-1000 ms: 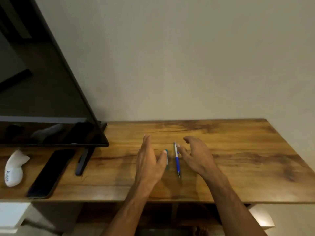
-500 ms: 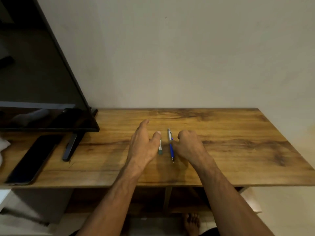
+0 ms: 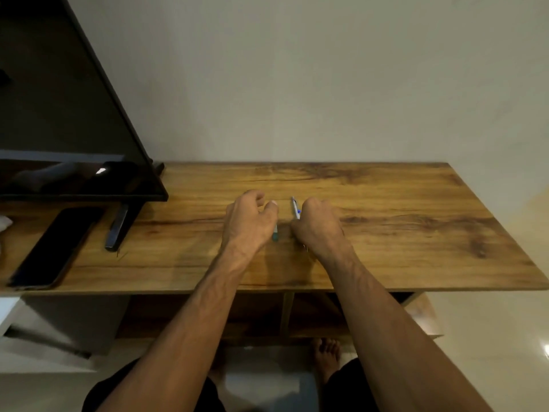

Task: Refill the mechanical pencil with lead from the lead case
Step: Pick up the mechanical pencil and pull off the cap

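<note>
The person stands at the brown wood-grain counter point(image 3: 386, 203) with both hands down on the task's things, so the pick-up looks like the step in hand.

The left hand point(image 3: 248, 218) curls over the small teal and white lead case point(image 3: 275, 233). Only the case's near end shows below the thumb, lying on the wood. I cannot tell whether the fingers point(image 3: 271, 207) already pinch it or only cup it.

The right hand point(image 3: 319, 226) is bunched into a loose fist over the blue and white mechanical pencil point(image 3: 295, 210), whose far end pokes out beyond the knuckles. The fingers seem pressed round the barrel, though the grip itself is hidden.

Next, I judge, both things must come up off the counter. The case then needs opening and the pencil's cap pulling off, which is fiddly work for fingertips.

Counted: one pencil, one lead case and two hands. Off to the left are one black flat screen point(image 3: 59, 114) on its stand and one dark slim phone-like slab point(image 3: 53, 248).
</note>
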